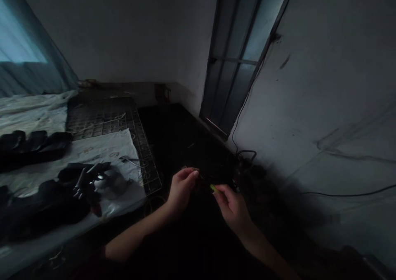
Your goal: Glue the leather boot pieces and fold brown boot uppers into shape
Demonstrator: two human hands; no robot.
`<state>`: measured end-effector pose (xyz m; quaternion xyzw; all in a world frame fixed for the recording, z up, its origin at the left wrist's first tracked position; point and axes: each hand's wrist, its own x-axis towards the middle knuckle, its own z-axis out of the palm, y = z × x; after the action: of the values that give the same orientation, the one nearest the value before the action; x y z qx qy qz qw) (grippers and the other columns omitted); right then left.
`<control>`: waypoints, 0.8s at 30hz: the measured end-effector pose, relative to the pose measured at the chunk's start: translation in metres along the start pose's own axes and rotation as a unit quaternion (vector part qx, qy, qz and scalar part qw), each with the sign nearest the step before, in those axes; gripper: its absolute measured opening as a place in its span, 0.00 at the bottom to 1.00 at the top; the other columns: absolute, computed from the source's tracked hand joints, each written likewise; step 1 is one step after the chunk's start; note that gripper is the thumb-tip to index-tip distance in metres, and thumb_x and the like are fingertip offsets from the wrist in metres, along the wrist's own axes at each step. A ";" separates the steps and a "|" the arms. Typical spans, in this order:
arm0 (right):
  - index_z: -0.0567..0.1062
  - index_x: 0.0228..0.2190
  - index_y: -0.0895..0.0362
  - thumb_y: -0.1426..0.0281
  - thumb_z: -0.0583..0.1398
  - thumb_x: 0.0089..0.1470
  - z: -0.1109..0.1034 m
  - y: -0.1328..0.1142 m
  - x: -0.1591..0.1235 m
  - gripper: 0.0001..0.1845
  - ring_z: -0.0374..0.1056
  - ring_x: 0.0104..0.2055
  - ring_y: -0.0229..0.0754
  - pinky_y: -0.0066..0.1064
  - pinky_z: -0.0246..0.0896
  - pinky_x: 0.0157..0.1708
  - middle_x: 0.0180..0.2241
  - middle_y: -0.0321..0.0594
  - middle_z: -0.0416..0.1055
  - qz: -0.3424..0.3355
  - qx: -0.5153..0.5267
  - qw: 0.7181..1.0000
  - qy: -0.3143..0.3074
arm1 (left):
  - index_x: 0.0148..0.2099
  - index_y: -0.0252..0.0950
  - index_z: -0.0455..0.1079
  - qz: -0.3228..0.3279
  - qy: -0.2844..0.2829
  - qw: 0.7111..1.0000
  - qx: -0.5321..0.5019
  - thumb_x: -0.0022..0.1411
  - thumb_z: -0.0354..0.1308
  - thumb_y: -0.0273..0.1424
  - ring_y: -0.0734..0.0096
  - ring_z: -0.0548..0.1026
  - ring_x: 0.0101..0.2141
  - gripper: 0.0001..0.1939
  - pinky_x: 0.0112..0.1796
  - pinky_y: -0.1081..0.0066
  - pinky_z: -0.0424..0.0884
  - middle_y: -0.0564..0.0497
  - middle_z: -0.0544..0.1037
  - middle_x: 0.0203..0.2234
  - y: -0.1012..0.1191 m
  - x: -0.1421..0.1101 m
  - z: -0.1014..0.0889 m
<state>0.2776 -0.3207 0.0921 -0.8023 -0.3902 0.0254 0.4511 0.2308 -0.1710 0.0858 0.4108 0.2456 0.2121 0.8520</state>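
Note:
In the dim lower middle of the view, my left hand [182, 189] is closed in a pinch. A small thin piece shows at its fingertips, too dark to name. To its right and slightly lower, my right hand [233, 205] grips a small yellow-green object [214, 188] between thumb and fingers. One end of that object sticks out toward my left hand; most of it is hidden in the grip, so its kind is unclear. The two hands are apart, with a dark gap between their fingertips.
At left, a wire-grid surface [102, 113] bears a white cloth [120, 144], black moulded pieces [37, 144], and grey metal tools [82, 183]. A door [236, 61] stands beyond. Dark blurred items and a black cable [346, 195] are along the right wall.

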 end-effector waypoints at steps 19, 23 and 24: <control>0.72 0.29 0.58 0.55 0.55 0.51 -0.001 0.010 -0.004 0.18 0.55 0.20 0.32 0.24 0.51 0.20 0.19 0.31 0.59 0.212 0.250 0.943 -0.064 | 0.32 0.33 0.73 -0.006 -0.061 0.998 0.031 0.43 0.66 0.36 0.81 0.66 0.20 0.13 0.21 0.80 0.61 0.53 0.72 0.20 -0.008 -0.005 -0.006; 0.72 0.26 0.58 0.55 0.58 0.48 -0.019 0.020 -0.009 0.17 0.52 0.19 0.31 0.23 0.48 0.18 0.17 0.30 0.57 0.233 0.237 0.942 -0.049 | 0.31 0.35 0.73 0.056 -0.030 0.991 0.116 0.45 0.64 0.34 0.77 0.69 0.23 0.11 0.25 0.78 0.65 0.53 0.74 0.22 -0.003 0.000 -0.012; 0.72 0.26 0.58 0.55 0.58 0.48 -0.022 0.020 -0.008 0.17 0.52 0.18 0.31 0.23 0.47 0.17 0.16 0.30 0.57 0.232 0.227 0.945 -0.032 | 0.30 0.34 0.73 0.082 -0.030 0.984 0.156 0.45 0.64 0.34 0.76 0.70 0.24 0.10 0.26 0.77 0.66 0.52 0.74 0.23 -0.002 0.000 -0.013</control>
<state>0.2925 -0.3475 0.0882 -0.7458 -0.1915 0.2423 0.5903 0.2238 -0.1641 0.0775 0.5639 0.2156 0.2284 0.7638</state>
